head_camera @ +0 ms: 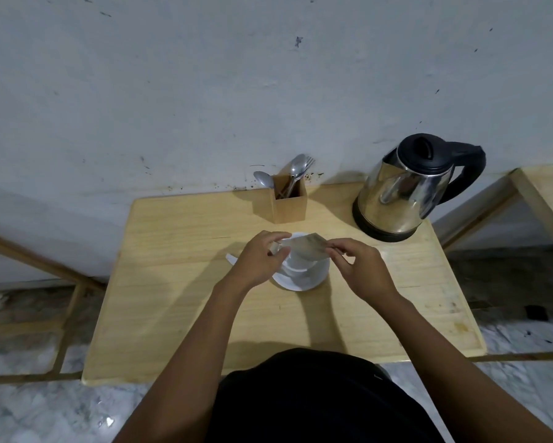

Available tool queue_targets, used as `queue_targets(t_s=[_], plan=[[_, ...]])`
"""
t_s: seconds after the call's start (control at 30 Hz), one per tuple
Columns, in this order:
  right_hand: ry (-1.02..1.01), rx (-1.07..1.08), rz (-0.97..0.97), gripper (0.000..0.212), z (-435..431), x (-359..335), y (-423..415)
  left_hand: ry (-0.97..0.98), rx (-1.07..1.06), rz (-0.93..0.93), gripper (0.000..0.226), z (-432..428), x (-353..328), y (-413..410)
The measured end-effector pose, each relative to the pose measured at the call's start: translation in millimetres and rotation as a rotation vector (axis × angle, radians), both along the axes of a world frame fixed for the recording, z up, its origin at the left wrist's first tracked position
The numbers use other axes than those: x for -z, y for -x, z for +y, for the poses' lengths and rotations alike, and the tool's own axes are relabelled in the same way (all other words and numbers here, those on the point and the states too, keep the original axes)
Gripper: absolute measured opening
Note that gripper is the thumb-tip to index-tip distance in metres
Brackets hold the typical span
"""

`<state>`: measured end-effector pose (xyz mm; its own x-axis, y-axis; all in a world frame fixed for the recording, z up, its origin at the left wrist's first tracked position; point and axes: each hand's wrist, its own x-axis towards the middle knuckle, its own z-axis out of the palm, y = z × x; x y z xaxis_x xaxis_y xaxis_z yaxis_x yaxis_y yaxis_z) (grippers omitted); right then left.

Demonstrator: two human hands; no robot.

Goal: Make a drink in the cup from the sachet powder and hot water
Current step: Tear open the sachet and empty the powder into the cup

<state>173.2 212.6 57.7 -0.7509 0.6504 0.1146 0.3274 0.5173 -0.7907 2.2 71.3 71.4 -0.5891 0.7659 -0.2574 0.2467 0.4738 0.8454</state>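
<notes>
Hands meet above the middle of a pale wooden table [185, 302], both gripping one small greyish paper sachet [304, 247] stretched flat between them. The left hand [262, 260] pinches the sachet's left end between thumb and fingertips, its other fingers curled beneath; the right hand [361, 266] pinches the right end the same way. The sachet hangs directly over a white ceramic cup [300, 266], which stands on a white round saucer [304, 282]; whether the sachet is torn open cannot be told, and the cup's inside is hidden behind it. A small white scrap [232, 259] lies on the table just beside the left hand. Behind the cup, near the wall, stands a square wooden cutlery holder [289, 203] with metal spoons [296, 169] and a fork leaning in it. To its right, at the table's far right corner, sits a shiny stainless-steel electric kettle [406, 190] with a black lid, black handle and black base, lid down, well apart from the cup. A grey, scuffed wall [204, 91] rises behind the table, and a mottled marble floor [29, 410] shows below its edges.
</notes>
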Motion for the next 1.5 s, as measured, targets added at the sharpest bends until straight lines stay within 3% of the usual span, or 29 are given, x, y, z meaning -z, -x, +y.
queue_targets(t_s=[0.13,0.3,0.5,1.13,1.5], plan=[[-0.049,-0.062,-0.091,0.017,11,-12,17,-0.013,-0.040,0.101,0.021,8,8,3],[0.016,-0.114,-0.161,0.020,25,-25,30,-0.062,-0.128,0.049,0.016,13,10,7],[0.050,0.000,-0.134,0.012,27,-21,39,-0.091,-0.195,-0.012,0.017,15,15,11],[-0.193,0.127,-0.138,0.012,3,-24,39,-0.081,-0.187,-0.075,0.013,12,22,4],[-0.203,0.060,-0.146,0.013,-4,-14,39,-0.046,-0.221,-0.015,0.040,16,29,6]])
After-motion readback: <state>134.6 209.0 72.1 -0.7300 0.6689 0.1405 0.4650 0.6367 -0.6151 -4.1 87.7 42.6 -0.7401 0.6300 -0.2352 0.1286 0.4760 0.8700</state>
